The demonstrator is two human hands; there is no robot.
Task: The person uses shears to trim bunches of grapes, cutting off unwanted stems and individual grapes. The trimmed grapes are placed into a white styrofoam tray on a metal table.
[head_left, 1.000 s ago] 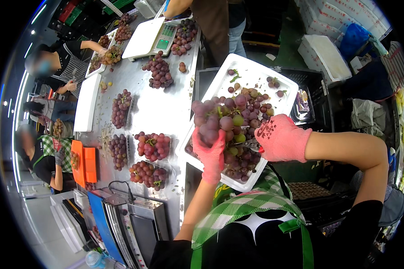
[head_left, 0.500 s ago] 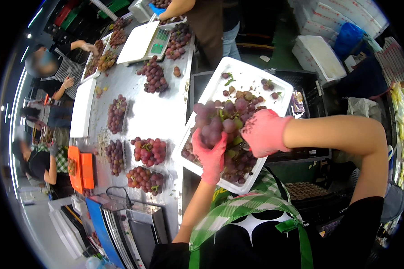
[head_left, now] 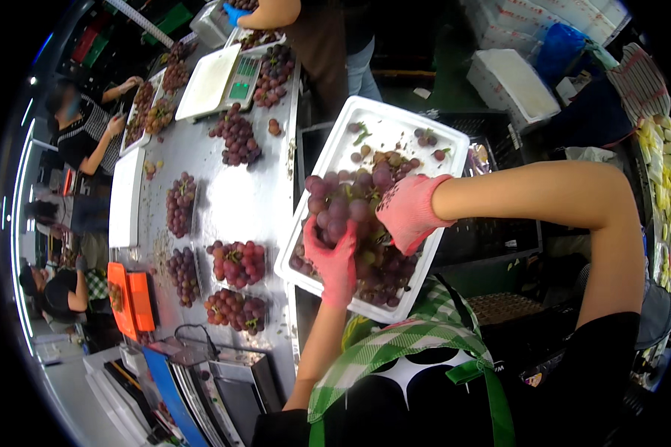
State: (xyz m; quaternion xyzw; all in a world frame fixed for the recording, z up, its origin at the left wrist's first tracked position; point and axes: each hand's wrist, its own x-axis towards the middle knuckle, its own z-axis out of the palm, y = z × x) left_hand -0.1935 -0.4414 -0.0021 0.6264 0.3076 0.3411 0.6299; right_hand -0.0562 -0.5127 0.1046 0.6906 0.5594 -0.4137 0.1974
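Note:
A bunch of purple-red grapes (head_left: 347,205) is held up over a white foam tray (head_left: 337,149) in front of me. My left hand (head_left: 334,262), in a pink glove, grips the bunch from below, thumb and fingers around its berries. At its right side my right hand (head_left: 414,214), in a pink glove too, is closed with the fingers curled in. A small dark metal piece shows below its fingertips, too little of it to name. More grapes (head_left: 384,279) lie in the tray's near part, with loose berries (head_left: 425,137) and stem bits in its far part.
On the metal table (head_left: 272,190) to the left stand packed grapes (head_left: 237,264), loose bunches (head_left: 238,135), a weighing scale (head_left: 210,82) and an orange device (head_left: 130,302). Dark crates (head_left: 492,242) lie under and right of the tray. Foam boxes (head_left: 511,89) stand far right. Several people work nearby.
The whole view has shifted, so the table and tray sit slightly further left. Both hands keep their places at the bunch. Across the table, a co-worker's hands have moved.

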